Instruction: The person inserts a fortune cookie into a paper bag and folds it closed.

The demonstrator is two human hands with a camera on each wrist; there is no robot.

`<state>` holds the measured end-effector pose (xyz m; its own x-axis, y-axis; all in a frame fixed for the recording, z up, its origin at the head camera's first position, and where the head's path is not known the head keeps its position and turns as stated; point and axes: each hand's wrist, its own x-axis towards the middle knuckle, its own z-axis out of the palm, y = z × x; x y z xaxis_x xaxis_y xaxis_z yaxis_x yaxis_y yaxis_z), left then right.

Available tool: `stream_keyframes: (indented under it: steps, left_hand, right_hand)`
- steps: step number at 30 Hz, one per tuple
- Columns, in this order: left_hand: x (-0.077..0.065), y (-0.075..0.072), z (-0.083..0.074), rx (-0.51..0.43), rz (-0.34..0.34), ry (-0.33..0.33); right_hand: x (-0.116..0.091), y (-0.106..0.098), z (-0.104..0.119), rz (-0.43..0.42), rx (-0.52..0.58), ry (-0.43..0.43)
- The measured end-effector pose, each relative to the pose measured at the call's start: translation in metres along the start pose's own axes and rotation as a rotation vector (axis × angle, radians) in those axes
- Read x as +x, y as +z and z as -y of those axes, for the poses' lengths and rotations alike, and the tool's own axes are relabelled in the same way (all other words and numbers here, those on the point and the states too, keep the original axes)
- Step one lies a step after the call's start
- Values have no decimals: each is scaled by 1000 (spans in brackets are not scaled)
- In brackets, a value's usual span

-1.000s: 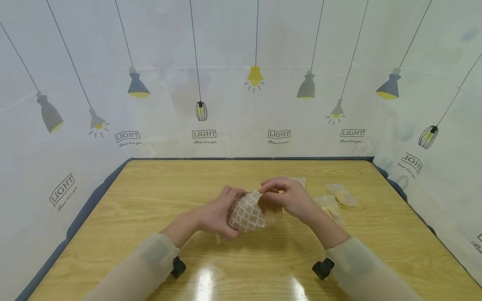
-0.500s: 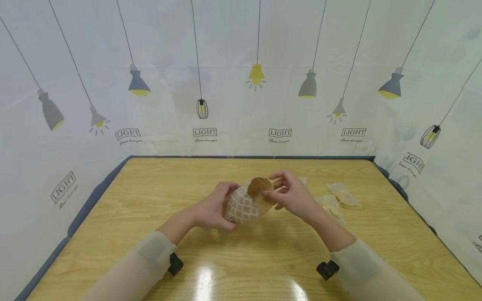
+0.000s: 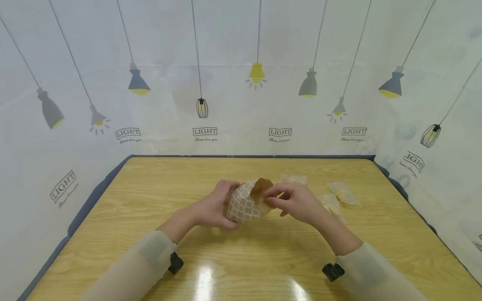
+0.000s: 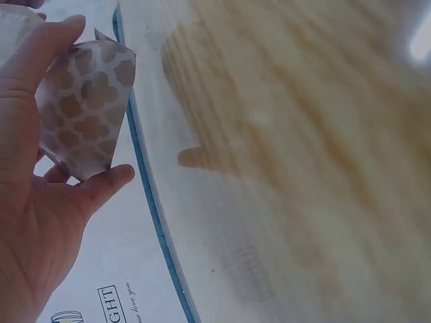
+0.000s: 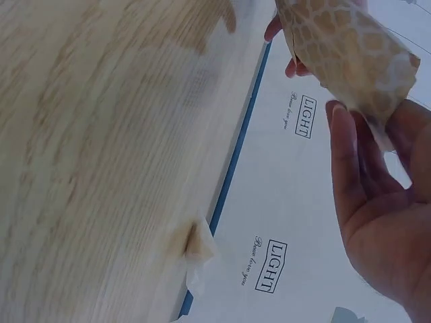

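Note:
A brown paper bag (image 3: 242, 205) with a white lattice print is held just above the middle of the table, its open mouth tilted up to the right. My left hand (image 3: 214, 205) grips the bag's closed end, thumb on the near side and fingers behind. At the mouth, my right hand (image 3: 293, 200) pinches the rim between thumb and fingers. The right wrist view shows the bag's edge (image 5: 384, 124) between those fingertips. In the left wrist view the printed side (image 4: 87, 101) sits within the left hand's grasp. The inside of the bag is mostly hidden.
To the right lie small clear packets with pale yellow contents: one nearer (image 3: 331, 205), one farther right (image 3: 343, 193), and another (image 3: 293, 179) behind the right hand. The wooden table (image 3: 169, 179) ends at a white printed backdrop (image 3: 241, 104) with a blue border.
The bag has tipped so its brown mouth now shows. My right hand left the top of the rim, opened beside it, then moved in and pinched the rim's right side. The left hand keeps its grip.

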<state>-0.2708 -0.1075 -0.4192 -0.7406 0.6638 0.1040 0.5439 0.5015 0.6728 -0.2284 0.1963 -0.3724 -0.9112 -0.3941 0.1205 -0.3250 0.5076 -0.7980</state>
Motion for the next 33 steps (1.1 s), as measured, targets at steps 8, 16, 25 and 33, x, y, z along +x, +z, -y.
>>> stream_keyframes:
  steps: [8, 16, 25, 33]
  left_hand:
    - [0, -4, 3, -5, -15, 26]
    - [-3, -5, 2, -110, 0, 10]
    - [-4, -4, 4, -131, -15, -14]
    - [-9, -6, 7, -96, -45, -25]
  right_hand:
    - [-1, -4, -1, -9, 47, 54]
    - [-2, -7, -7, -5, 115, 45]
    - [-11, -23, -18, -26, 134, 66]
    - [-34, -65, -48, -91, 110, 128]
